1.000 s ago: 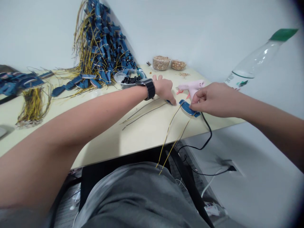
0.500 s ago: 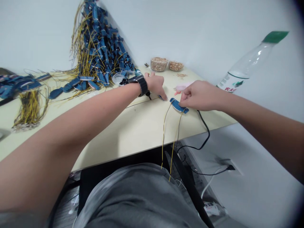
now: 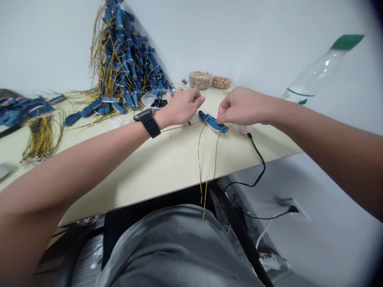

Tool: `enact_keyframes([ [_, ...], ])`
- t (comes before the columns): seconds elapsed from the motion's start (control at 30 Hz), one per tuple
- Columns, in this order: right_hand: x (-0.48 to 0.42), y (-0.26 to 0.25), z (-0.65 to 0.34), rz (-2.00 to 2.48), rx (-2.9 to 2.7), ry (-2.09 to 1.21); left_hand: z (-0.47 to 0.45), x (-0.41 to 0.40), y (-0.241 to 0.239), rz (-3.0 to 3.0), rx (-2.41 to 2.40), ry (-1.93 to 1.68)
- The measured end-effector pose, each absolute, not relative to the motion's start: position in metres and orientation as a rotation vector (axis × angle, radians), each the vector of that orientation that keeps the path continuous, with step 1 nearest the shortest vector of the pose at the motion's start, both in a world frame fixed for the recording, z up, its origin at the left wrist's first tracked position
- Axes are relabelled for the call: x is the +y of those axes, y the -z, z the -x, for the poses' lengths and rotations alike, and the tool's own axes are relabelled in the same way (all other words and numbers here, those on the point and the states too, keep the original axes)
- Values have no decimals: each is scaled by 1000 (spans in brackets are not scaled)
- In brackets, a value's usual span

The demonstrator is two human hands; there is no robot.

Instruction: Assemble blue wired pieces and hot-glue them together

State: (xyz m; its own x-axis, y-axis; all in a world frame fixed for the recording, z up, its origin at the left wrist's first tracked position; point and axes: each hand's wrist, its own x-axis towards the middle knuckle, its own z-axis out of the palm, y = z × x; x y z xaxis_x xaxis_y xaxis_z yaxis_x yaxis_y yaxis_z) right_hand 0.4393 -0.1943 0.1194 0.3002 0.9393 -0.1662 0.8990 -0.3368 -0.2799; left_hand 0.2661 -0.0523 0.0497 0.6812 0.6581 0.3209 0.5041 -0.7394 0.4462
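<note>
My right hand point(image 3: 243, 107) pinches the end of a blue strip with yellow wires point(image 3: 212, 122), which lies on the cream table point(image 3: 167, 155). Its thin wires hang down past the table edge toward my lap. My left hand point(image 3: 182, 107) is raised just left of the strip, its fingers closed together, with a black watch point(image 3: 146, 122) on the wrist. Whether those fingers hold something tiny, I cannot see. A thin dark wire point(image 3: 182, 126) runs along the table below that hand. A pink glue gun point(image 3: 244, 129) is almost hidden behind my right hand.
A tall heap of blue pieces with yellow wires point(image 3: 125, 67) stands against the wall. Behind my left hand are a bowl of black beads point(image 3: 158, 103) and two cups of grain point(image 3: 200, 80). A plastic bottle point(image 3: 314, 79) stands at the right. A black cord point(image 3: 259, 159) drops off the table edge.
My left hand has lifted from the table and moved left, its fingers now closed together. My right hand has shifted left with the blue strip and now covers most of the glue gun.
</note>
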Motion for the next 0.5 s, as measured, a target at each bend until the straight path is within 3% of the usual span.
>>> enact_keyframes([
  [0.5, -165, -173, -361, 2146, -2027, -180, -172, -12, -78, -2294, 1236, -986],
])
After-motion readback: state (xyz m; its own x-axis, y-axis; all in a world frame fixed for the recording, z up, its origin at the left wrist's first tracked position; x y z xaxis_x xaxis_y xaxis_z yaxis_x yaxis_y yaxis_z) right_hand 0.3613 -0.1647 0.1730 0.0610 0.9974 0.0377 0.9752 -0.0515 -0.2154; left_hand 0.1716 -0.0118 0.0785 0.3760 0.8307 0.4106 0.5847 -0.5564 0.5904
